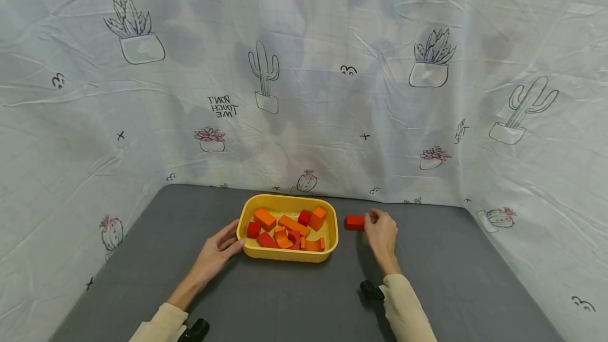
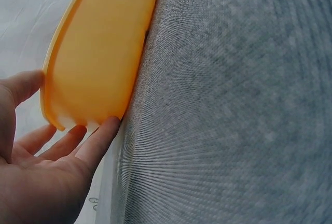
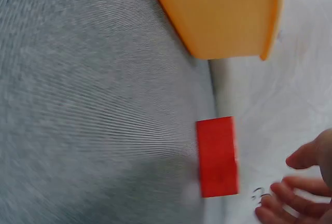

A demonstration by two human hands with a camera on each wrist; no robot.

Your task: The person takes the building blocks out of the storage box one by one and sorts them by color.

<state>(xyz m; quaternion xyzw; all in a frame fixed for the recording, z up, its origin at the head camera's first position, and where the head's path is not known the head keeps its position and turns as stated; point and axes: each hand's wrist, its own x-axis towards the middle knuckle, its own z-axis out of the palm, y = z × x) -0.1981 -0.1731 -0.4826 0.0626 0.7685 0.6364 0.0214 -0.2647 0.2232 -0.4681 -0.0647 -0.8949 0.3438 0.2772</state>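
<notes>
Grey table (image 1: 285, 300), two hands (image 1: 216, 257) (image 1: 381, 234), one tray (image 1: 287, 254), ten blocks (image 1: 354, 223)

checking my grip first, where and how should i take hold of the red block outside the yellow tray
Probably pinch the red block midway across its two long sides, with the right hand coming from above: it lies flat, longer than it is wide, and apart from the yellow tray.

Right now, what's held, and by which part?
Left hand holds the yellow tray by its left end; right hand holds nothing, near the red block.
</notes>
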